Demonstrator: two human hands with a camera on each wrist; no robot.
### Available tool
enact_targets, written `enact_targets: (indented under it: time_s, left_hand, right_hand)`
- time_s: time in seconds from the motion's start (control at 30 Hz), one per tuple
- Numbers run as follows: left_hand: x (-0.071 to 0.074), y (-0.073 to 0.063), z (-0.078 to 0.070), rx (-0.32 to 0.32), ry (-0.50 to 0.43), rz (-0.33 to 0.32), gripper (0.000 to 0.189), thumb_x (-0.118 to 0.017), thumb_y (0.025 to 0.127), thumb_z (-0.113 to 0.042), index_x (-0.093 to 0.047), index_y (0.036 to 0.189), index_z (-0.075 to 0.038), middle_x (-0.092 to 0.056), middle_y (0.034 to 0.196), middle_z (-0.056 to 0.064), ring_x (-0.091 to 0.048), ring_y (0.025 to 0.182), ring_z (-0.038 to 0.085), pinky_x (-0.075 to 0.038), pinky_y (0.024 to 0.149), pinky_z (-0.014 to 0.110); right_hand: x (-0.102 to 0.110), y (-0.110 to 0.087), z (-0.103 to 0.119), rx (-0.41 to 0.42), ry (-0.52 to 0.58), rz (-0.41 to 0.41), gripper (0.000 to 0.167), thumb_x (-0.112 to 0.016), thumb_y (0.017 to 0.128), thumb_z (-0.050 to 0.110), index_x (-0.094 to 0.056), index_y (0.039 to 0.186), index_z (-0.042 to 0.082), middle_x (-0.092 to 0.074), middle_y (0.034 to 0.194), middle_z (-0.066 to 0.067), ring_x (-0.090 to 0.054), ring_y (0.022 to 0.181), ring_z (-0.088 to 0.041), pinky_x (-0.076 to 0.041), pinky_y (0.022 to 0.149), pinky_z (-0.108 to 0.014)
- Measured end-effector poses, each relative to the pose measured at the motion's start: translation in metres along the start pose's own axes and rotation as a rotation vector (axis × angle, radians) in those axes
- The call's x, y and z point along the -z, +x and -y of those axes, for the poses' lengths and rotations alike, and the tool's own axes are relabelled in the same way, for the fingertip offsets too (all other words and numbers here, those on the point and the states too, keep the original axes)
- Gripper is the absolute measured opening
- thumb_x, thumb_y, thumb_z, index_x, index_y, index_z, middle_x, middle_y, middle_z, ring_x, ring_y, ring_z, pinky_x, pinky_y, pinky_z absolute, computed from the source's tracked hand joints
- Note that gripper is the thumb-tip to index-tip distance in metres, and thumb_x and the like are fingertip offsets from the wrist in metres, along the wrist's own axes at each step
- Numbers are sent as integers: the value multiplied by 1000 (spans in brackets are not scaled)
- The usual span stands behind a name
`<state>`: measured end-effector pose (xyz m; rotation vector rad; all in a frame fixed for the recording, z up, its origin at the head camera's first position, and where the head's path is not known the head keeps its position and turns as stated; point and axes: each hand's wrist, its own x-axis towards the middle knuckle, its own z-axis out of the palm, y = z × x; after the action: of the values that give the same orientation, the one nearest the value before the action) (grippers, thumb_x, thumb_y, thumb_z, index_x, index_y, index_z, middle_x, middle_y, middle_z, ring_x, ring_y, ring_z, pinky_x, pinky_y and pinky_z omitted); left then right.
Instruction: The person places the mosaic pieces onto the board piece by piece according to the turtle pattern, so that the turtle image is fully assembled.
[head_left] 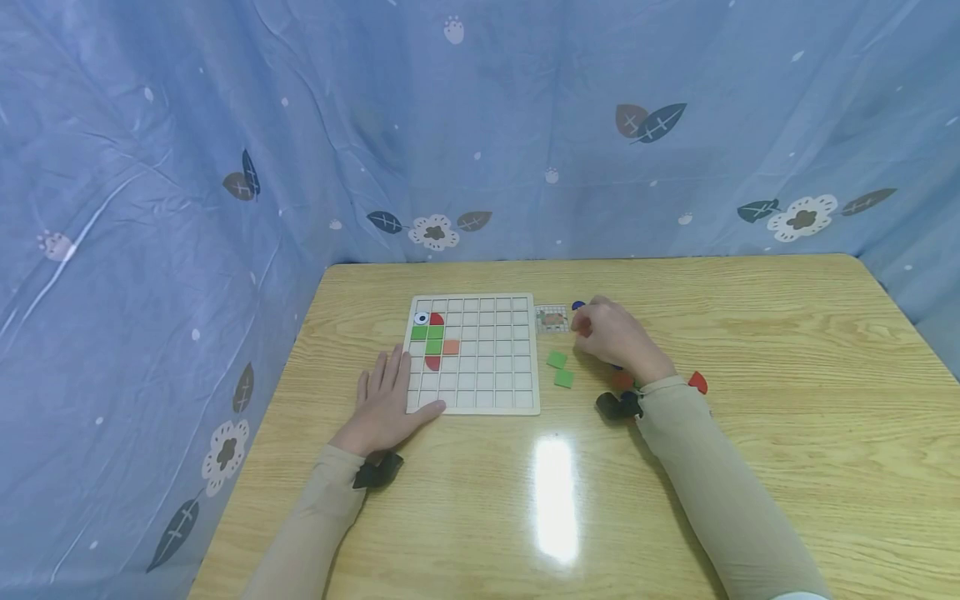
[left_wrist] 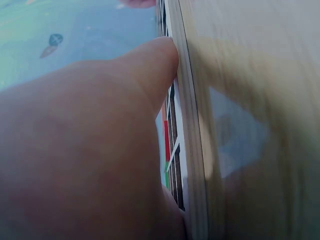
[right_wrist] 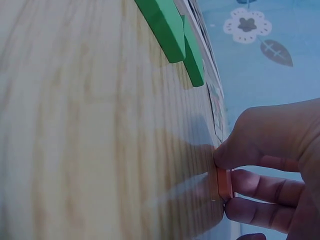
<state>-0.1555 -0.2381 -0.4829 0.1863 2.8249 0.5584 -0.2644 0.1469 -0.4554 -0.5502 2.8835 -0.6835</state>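
Note:
My left hand (head_left: 382, 408) lies with straight fingers along the left edge of a white grid board (head_left: 483, 411), its thumb at the front edge. On the board's left side, a round eye tile (head_left: 422, 318), green squares (head_left: 433, 347), red curved pieces (head_left: 432, 363) and an orange square (head_left: 451, 347) sit in the cells. To the right of the board, my right hand (head_left: 618, 337) pinches an orange tile (right_wrist: 224, 183) between thumb and fingers, close to the table top. The left wrist view shows the thumb (left_wrist: 162, 55) against the board's rim.
A small picture card (head_left: 552, 319) lies against the board's right edge. Two loose green squares (head_left: 563, 378) are in front of it. Around the right hand are a blue piece (head_left: 578, 306), a red piece (head_left: 698, 382) and others partly hidden under the wrist. A blue curtain (head_left: 525, 125) hangs behind the table.

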Motion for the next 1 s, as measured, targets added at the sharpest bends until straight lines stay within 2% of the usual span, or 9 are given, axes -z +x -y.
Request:
enact_targets:
  time_s: [0.17, 0.3, 0.5, 0.73, 1.0]
  left_hand:
    - [0, 0, 0, -5, 8, -2, 114, -52, 96, -73, 2, 167, -3, 11, 176, 14, 12, 161, 41, 4, 125, 68]
    - [0, 0, 0, -2, 15, -2, 114, -52, 96, -73, 1, 167, -2, 10, 176, 14, 11, 161, 41, 3, 125, 68]
    - [1, 0, -1, 2, 18, 0, 114, -52, 96, -73, 2, 167, -3, 11, 176, 14, 11, 161, 41, 4, 125, 67]
    - [2, 0, 0, 2, 12, -6, 114, -52, 96, -74, 1, 167, -2, 10, 176, 15, 11, 161, 42, 5, 125, 68]
    - [1, 1, 2, 2, 26, 6, 115, -50, 95, -76, 3, 167, -4, 12, 176, 12, 11, 161, 41, 4, 125, 67]
  right_hand:
    - [0, 0, 0, -5, -18, 4, 20, -67, 87, 4, -75, 105, 6, -64, 105, -12, -62, 94, -29, -54, 87, -48]
    - [0, 1, 1, -14, -18, -4, 16, -69, 86, 7, -74, 102, 8, -64, 102, -11, -61, 90, -28, -53, 82, -46]
    - [1, 3, 4, -52, 80, -47, 11, -74, 88, 17, -70, 95, 10, -63, 100, -10, -57, 84, -25, -48, 72, -38]
    - [3, 4, 7, -15, 175, -81, 24, -74, 89, 19, -72, 110, 6, -67, 108, -12, -62, 90, -26, -52, 78, -41]
    - [1, 4, 13, 19, 231, -86, 22, -70, 91, 13, -73, 111, 5, -65, 114, -9, -63, 93, -27, -53, 77, -40]
